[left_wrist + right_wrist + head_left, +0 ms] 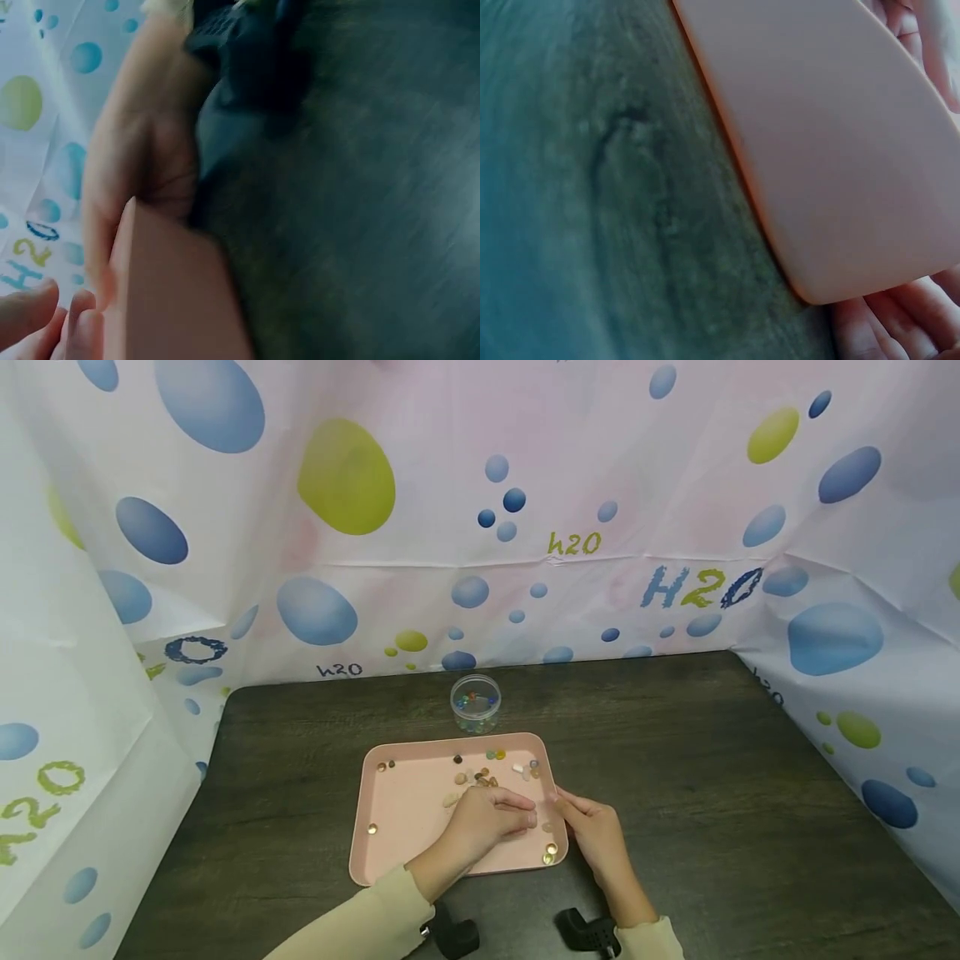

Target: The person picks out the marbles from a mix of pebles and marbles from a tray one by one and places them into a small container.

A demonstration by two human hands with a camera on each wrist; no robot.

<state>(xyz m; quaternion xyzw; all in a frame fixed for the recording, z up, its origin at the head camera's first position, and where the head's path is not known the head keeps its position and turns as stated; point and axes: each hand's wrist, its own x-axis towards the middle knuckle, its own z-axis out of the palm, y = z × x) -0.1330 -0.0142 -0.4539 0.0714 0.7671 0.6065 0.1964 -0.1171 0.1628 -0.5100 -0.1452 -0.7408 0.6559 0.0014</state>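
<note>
In the head view a pink tray (412, 852) lies on the table, with small polished stones (480, 778) scattered in it. My left hand (487, 822) hangs over the tray's right half, fingers bent toward the right rim. Whether its fingertips pinch a stone is hidden. My right hand (597, 837) grips the tray's right rim, thumb at the edge. From the right wrist, the right fingers (900, 322) show at the tray's outer side, partly covered by it. Two shiny gold stones (550, 853) sit in the near right corner.
Just behind the tray stands a clear round tub (476, 703) with colourful beads inside. The dark wood-grain table (697, 793) reaches back to a white sheet (420, 410) printed with blue and green spots. Black wrist mounts (588, 931) sit at both wrists.
</note>
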